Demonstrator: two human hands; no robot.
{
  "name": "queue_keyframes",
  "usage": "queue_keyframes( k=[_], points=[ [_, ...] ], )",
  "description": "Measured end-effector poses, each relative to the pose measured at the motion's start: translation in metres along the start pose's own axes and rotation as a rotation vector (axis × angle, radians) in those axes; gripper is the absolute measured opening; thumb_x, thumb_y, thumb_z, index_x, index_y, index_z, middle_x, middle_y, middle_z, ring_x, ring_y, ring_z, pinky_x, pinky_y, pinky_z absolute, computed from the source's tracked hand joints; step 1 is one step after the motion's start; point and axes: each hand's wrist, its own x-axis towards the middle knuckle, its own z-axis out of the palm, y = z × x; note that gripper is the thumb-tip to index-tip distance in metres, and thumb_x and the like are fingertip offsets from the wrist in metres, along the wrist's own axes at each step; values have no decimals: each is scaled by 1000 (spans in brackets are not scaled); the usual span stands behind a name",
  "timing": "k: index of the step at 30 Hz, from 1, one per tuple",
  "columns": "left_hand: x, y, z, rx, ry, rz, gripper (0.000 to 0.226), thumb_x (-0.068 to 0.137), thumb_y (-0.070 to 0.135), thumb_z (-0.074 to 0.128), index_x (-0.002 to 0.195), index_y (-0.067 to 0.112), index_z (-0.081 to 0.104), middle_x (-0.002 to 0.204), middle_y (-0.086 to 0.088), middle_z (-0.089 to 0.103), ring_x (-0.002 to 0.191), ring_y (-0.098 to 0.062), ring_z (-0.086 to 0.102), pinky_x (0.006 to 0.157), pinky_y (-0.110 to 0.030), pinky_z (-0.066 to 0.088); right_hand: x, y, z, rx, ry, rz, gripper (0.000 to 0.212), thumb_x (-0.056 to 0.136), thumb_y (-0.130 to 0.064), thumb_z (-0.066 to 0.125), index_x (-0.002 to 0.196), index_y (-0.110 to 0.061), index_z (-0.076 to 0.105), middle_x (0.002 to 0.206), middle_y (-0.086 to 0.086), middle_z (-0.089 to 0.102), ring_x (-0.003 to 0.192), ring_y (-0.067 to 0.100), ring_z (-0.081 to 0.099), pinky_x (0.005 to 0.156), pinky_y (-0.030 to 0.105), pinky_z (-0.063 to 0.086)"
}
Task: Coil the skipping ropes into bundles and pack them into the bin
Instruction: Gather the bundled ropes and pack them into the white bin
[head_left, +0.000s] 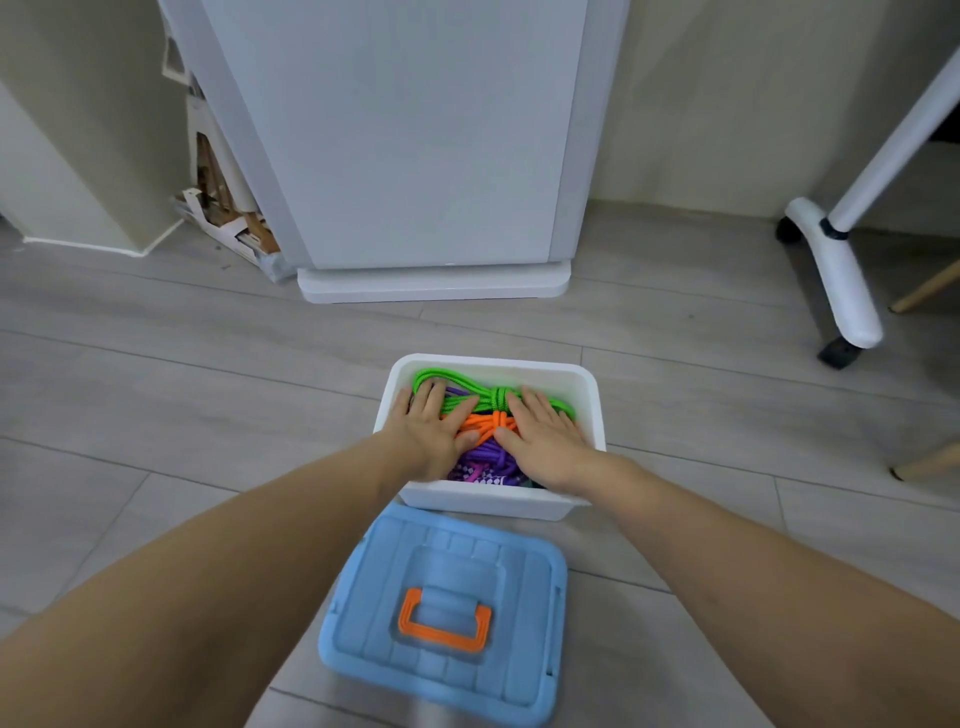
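Observation:
A white bin stands on the grey floor, filled with coiled rope bundles. A green bundle lies at the far side, an orange one in the middle and a purple one nearest me. My left hand lies flat on the left part of the bundles with its fingers spread. My right hand presses flat on the right part. Neither hand grips a rope. The ropes under my palms are hidden.
A blue lid with an orange handle lies on the floor just in front of the bin. Behind the bin stands a tall white appliance. A white wheeled leg and wooden legs are at the right.

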Motion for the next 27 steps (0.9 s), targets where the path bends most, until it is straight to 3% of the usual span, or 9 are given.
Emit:
queue_keyframes(
  k=[3, 10, 13, 16, 22, 24, 27],
  points=[
    [-8, 2, 0, -40, 92, 17, 61, 101, 60, 2, 157, 40, -12, 168, -12, -11, 154, -27, -14, 123, -49, -10, -16, 4, 1, -147, 24, -41, 68, 107, -54, 20, 162, -30, -11, 170, -1, -17, 157, 23, -14, 127, 48, -2],
    [3, 5, 10, -10, 70, 10, 66, 100, 61, 0, 159, 34, -8, 167, -12, 0, 154, -32, -7, 121, -55, -9, -14, 1, 14, -82, -20, 44, 73, 103, -63, 19, 158, -37, -22, 167, -2, -27, 155, 24, -22, 126, 52, -7],
    [3, 2, 9, 52, 238, 43, 81, 91, 66, -7, 159, 28, 15, 160, -15, 18, 149, -34, 12, 123, -53, 0, -15, -2, 17, -65, -2, 66, 74, 103, -64, 19, 158, -37, -22, 168, -3, -26, 155, 24, -23, 126, 51, -10],
    [2, -1, 8, 62, 400, 89, 86, 91, 67, 0, 153, 19, 35, 156, -16, 28, 145, -36, 20, 124, -51, 5, -16, -4, 18, -63, 17, 80, 73, 103, -63, 19, 158, -37, -21, 168, -3, -25, 155, 24, -23, 125, 51, -11],
    [6, -2, 19, -63, 319, 109, 87, 90, 67, -8, 161, 17, 0, 168, -10, -12, 153, -30, -19, 125, -47, -4, -16, -6, 17, -58, 25, 90, 71, 103, -63, 18, 158, -38, -20, 168, -4, -24, 155, 24, -23, 125, 50, -12],
    [5, -1, 20, -79, 313, 85, 79, 97, 65, 2, 160, 18, -4, 168, -9, -12, 153, -30, -18, 125, -48, -3, -15, -6, 17, -55, 28, 92, 71, 103, -64, 17, 158, -39, -20, 168, -4, -24, 155, 24, -23, 125, 50, -11],
    [5, 0, 22, -128, 328, 6, 75, 102, 61, 14, 160, 17, -1, 166, -14, 3, 153, -34, -1, 125, -49, 4, -13, -5, 19, -52, 39, 93, 71, 102, -64, 17, 158, -39, -19, 168, -5, -24, 155, 23, -23, 125, 50, -11]
  ],
)
